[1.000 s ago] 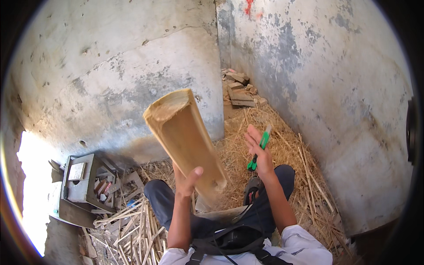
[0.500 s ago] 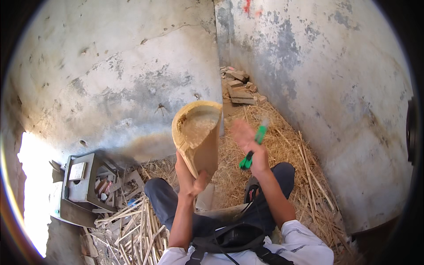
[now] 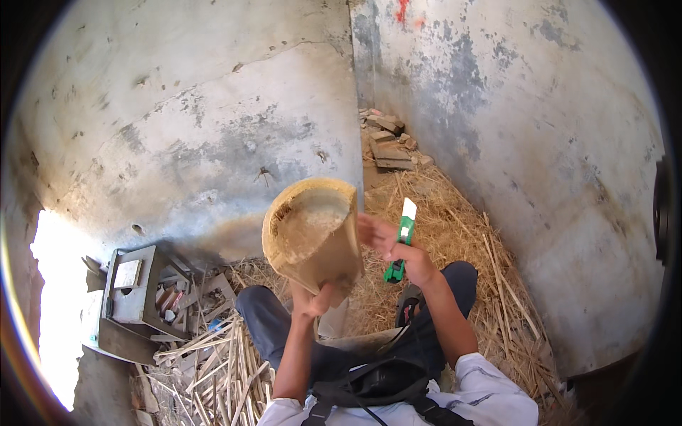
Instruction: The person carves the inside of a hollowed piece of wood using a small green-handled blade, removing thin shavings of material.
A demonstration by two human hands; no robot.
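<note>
A thick section of bamboo (image 3: 312, 238) is held up in front of me, its cut hollow end turned toward the camera. My left hand (image 3: 310, 298) grips it at the lower end. My right hand (image 3: 398, 250) is just to the right of the bamboo, fingers touching its side, and holds a green utility knife (image 3: 401, 241) with a pale tip pointing up. My legs in dark trousers are folded below.
Straw and thin bamboo strips (image 3: 220, 369) cover the floor around my legs. A grey overturned stool (image 3: 131, 298) with scraps lies at the left. Broken bricks (image 3: 387, 138) are piled in the corner where two stained concrete walls meet.
The bamboo section has swung from slanting up-left to end-on toward the camera. My right hand with the knife has moved left, up against the bamboo.
</note>
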